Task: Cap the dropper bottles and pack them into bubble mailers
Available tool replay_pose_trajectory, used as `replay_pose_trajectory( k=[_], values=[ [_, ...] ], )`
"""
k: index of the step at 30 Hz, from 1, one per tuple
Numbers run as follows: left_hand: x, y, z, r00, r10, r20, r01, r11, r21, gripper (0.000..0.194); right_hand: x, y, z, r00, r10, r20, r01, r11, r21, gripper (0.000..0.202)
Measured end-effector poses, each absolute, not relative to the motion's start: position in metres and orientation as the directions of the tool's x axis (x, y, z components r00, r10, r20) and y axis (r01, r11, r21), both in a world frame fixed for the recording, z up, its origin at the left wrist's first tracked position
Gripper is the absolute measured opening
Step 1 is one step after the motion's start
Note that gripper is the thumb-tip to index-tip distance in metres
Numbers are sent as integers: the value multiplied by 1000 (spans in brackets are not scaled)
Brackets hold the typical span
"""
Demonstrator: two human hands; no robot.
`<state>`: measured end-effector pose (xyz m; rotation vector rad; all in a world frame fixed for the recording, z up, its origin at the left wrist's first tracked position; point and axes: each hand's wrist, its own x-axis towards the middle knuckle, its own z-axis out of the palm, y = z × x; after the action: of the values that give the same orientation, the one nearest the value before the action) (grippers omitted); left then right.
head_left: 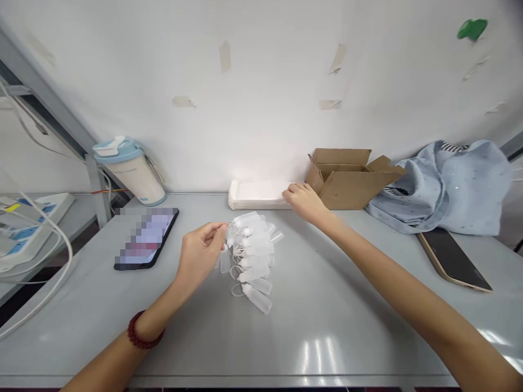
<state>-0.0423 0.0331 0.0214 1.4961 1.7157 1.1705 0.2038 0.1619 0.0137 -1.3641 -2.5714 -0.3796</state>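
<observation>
the left hand (200,251) pinches a small plastic bottle (225,260) at the edge of the bottle pile (253,253) in the middle of the bench (327,321). the right hand (303,202), fingers loosely spread, rests on the white stack (255,195) beside the cardboard box (347,179). best to lift one sheet cleanly, keeping the bottle upright.

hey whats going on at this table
A person sits at a grey table. The left hand pinches one of a cluster of small translucent plastic bottles lying mid-table. The right hand reaches back to a stack of white flat pieces by the wall, beside an open cardboard box. A phone lies at left, another dark device at right.
</observation>
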Motion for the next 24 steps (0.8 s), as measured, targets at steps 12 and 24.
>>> replay_pose_trajectory(
  k=[12, 24],
  values=[
    [-39, 29, 21, -172, 973, 156, 415, -72, 907, 26, 218, 174, 33, -513, 816, 265, 847, 532, 1, 24],
    [-37, 26, 22, -164, 977, 133, 392, -59, 918, 28, 216, 171, 29, -561, 788, 254, 826, 555, 103, 22]
  ],
)
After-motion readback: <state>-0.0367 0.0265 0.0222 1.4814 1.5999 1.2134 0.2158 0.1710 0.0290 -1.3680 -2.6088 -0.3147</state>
